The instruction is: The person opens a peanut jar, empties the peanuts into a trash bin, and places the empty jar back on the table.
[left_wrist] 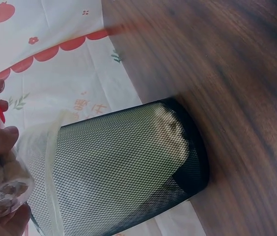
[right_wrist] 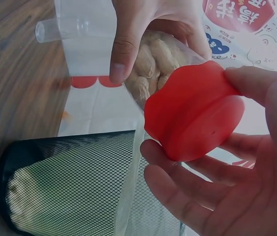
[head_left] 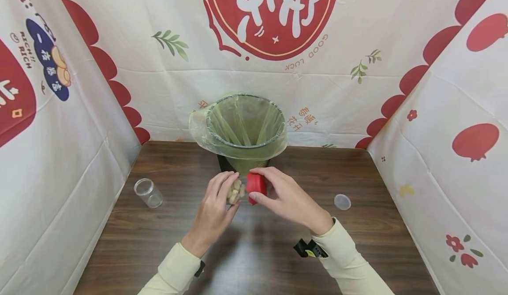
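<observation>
My left hand [head_left: 214,204] grips a clear jar holding several unshelled peanuts [head_left: 235,192]. In the right wrist view the peanuts [right_wrist: 155,59] show through the jar's wall, with my left thumb along its side. Fingers and thumb of my right hand [head_left: 287,198] hold a red scalloped lid [head_left: 255,187] by its edge. In the right wrist view this lid [right_wrist: 192,110] is tilted and overlaps the mouth end of the jar. Both hands meet just in front of the lined mesh bin [head_left: 278,147]. The left wrist view shows the jar's clear base [left_wrist: 8,194].
Pale bits [left_wrist: 170,135] show through the mesh at the bin's bottom. An uncapped clear jar [head_left: 148,192] lies on its side at the left of the wooden table [head_left: 158,242]. On the right is a small translucent round lid [head_left: 342,202]. Printed cloth [head_left: 158,87] hangs around the table.
</observation>
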A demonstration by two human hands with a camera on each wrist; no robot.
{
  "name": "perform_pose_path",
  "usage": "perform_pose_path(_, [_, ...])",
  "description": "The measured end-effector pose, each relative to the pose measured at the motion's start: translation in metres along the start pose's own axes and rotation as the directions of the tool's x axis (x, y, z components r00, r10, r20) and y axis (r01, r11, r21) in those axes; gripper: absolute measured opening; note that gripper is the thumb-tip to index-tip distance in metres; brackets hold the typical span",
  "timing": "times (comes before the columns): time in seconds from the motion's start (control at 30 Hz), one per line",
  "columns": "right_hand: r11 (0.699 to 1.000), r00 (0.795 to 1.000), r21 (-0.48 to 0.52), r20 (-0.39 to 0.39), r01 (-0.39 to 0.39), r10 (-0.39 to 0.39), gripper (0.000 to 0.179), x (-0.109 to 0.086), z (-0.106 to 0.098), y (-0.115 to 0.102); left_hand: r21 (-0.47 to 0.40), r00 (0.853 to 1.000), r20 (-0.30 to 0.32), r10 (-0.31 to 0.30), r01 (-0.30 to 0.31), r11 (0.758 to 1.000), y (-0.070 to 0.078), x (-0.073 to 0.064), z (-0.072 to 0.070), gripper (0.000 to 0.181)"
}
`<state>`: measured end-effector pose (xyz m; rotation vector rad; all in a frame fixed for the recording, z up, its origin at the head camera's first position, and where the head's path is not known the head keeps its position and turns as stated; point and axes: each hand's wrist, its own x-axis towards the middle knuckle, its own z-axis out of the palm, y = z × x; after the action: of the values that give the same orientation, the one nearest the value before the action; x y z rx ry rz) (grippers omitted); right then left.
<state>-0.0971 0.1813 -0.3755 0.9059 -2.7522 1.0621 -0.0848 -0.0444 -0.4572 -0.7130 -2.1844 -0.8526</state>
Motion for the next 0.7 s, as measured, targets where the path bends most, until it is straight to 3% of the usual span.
perform_pose_path(0.23, [0.998,0.998,-0.023,-0.021,0.052,-0.052,0.057,-0.002,-0.003,0.003,-0.051,0.998,-0.003,-0.067,0.066,0.996,-0.002,-0.001,0.002,0.081])
perform_pose_path(0.5, [0.999,1.0,-0.047,-0.021,0.022,-0.023,0.06,-0.004,-0.012,0.005,-0.087,0.988,0.011,-0.155,0.155,0.984,-0.003,-0.002,-0.001,0.084])
perform_pose_path(0.7, [0.999,1.0,-0.053,-0.015,0.008,-0.009,0.061,-0.004,-0.017,0.006,-0.105,0.983,0.023,-0.182,0.183,0.977,-0.002,-0.002,-0.002,0.088])
